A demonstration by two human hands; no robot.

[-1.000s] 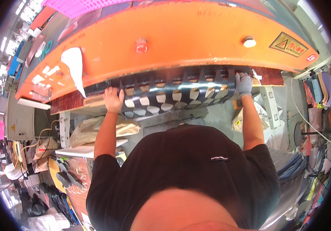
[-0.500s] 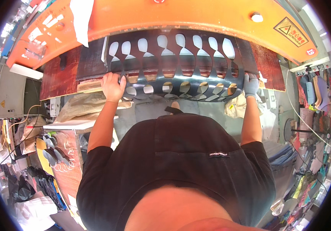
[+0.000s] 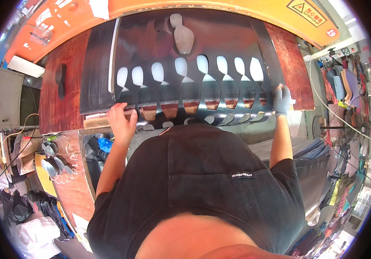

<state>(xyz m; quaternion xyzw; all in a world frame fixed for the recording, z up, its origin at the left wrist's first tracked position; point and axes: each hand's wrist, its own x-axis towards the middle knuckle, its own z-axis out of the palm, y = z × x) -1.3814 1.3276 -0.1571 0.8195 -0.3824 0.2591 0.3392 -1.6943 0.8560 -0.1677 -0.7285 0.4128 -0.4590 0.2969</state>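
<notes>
The black sheet (image 3: pixel 198 115) lies over the front of the tabletop (image 3: pixel 67 112), bending down past its edge, with 8 pale openings in its farthest row. The bare left hand (image 3: pixel 122 123) is at the sheet's left edge, thumb parted from fingers; the gloved right hand (image 3: pixel 282 100) is at the right edge, fingers slightly bent. I cannot tell whether either grip has hold of the sheet. A sole-shaped block (image 3: pixel 184 38) lies beyond it, near the orange machine (image 3: pixel 276 13).

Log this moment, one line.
sheet: black, holed; left hand: at left edge; right hand: gloved, at right edge; grey sole: beyond sheet
</notes>
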